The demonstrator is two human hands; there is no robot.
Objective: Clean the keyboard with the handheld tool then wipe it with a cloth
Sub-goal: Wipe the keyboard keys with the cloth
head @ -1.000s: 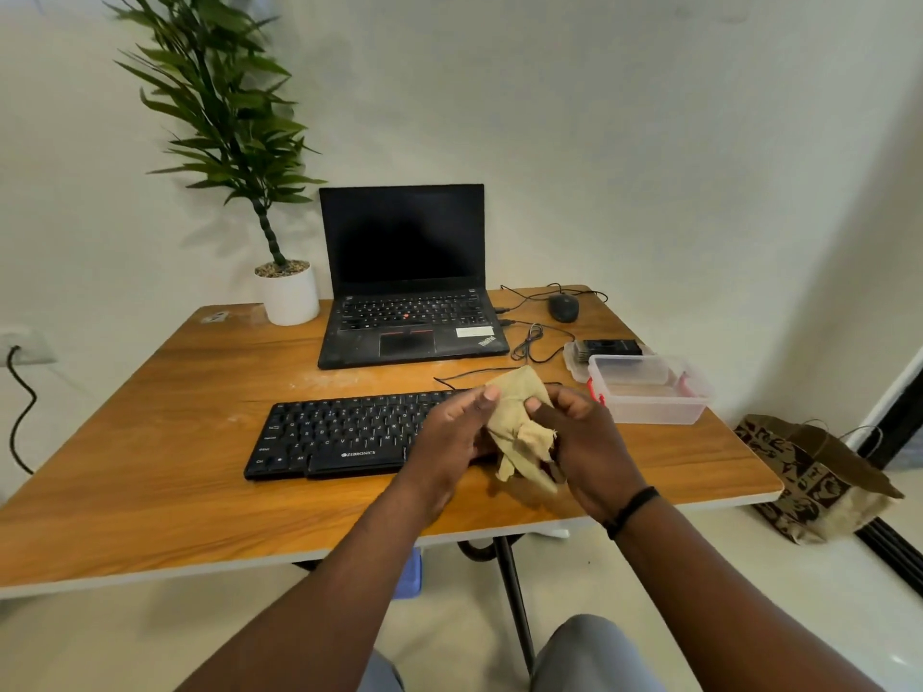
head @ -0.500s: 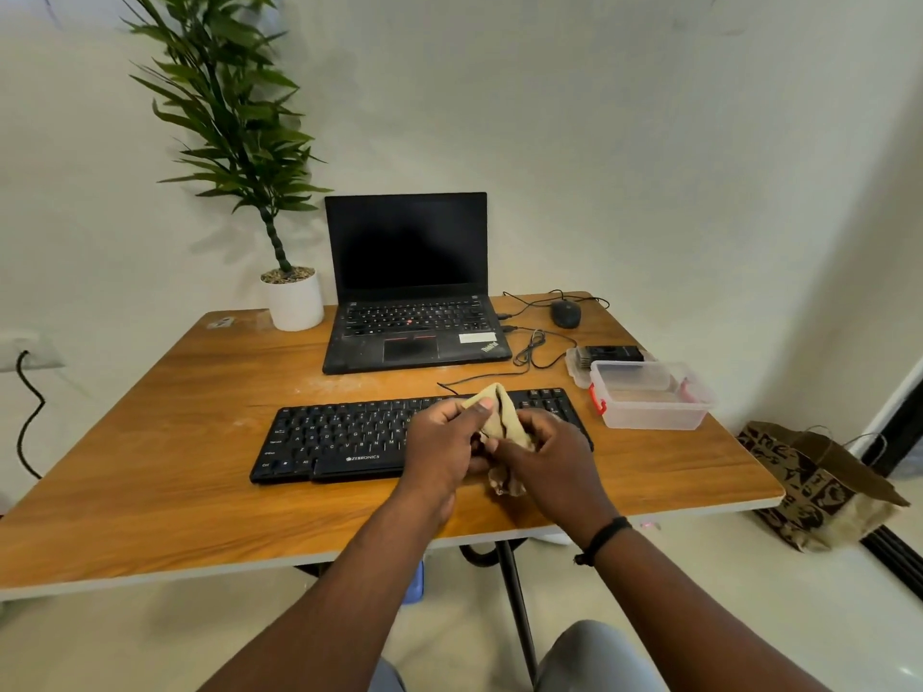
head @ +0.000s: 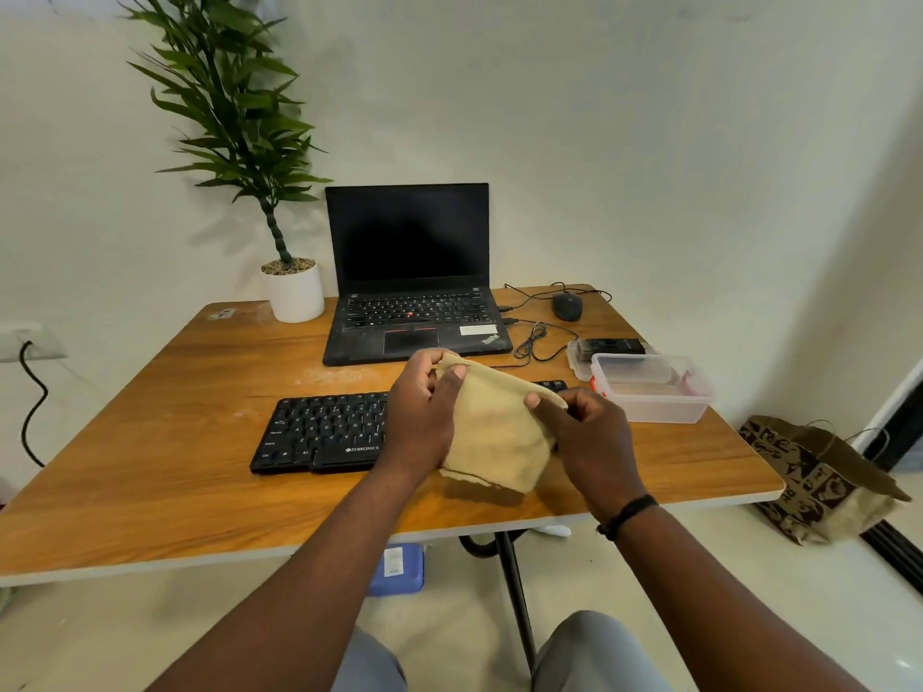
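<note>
A black keyboard [head: 324,432] lies on the wooden table [head: 150,467] in front of me. Above its right half I hold a beige cloth [head: 492,432] spread out between both hands. My left hand [head: 424,412] pinches the cloth's upper left corner. At the upper right corner my right hand [head: 584,437] pinches its edge. The cloth and my hands hide the keyboard's right half. A dark handheld tool [head: 612,348] lies on a lid behind the plastic box.
An open black laptop [head: 409,277] stands behind the keyboard, with a potted plant [head: 292,287] to its left. A mouse [head: 567,307] and cables lie at the back right. A clear plastic box [head: 654,389] sits at the right edge. A paper bag [head: 819,476] stands on the floor.
The cloth was bunched up between my hands; now it is pulled open and spread flat between them. My hands have moved apart.
</note>
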